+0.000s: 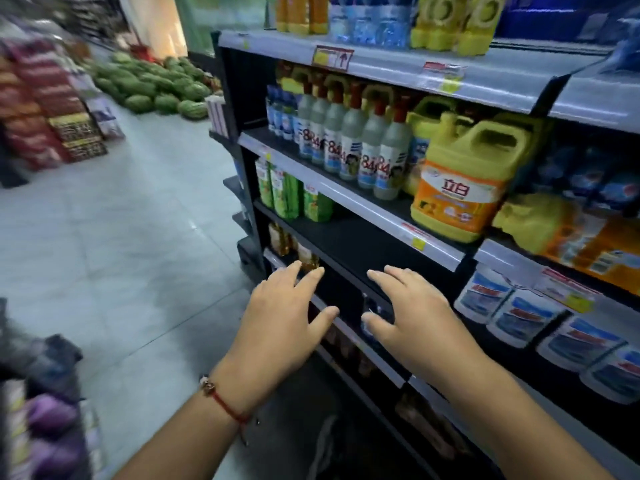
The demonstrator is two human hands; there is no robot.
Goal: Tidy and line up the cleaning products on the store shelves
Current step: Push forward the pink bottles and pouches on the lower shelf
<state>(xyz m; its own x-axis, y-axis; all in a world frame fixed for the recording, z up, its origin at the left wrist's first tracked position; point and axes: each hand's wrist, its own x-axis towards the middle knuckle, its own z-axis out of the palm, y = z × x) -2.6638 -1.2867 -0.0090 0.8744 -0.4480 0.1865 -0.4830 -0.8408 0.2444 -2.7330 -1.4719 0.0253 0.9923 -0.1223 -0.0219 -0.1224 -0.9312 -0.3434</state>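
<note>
A dark store shelf unit (pixel 349 199) fills the right half of the view. On one shelf stand several grey disinfectant bottles (pixel 360 147) with red caps in a row, and beside them a yellow detergent jug (pixel 460 188) with an orange label. Green refill packs (pixel 284 194) stand one shelf lower at its left end; the rest of that shelf (pixel 356 240) is bare. My left hand (pixel 284 323) and my right hand (pixel 412 313) hover side by side in front of the lower shelves, fingers spread, holding nothing.
White tubs with blue labels (pixel 519 313) line the lower right shelf. Yellow and blue bottles (pixel 446 22) stand on the top shelf. A pile of watermelons (pixel 156 88) lies down the tiled aisle (pixel 121 220), with stacked red cartons (pixel 45 105) at left.
</note>
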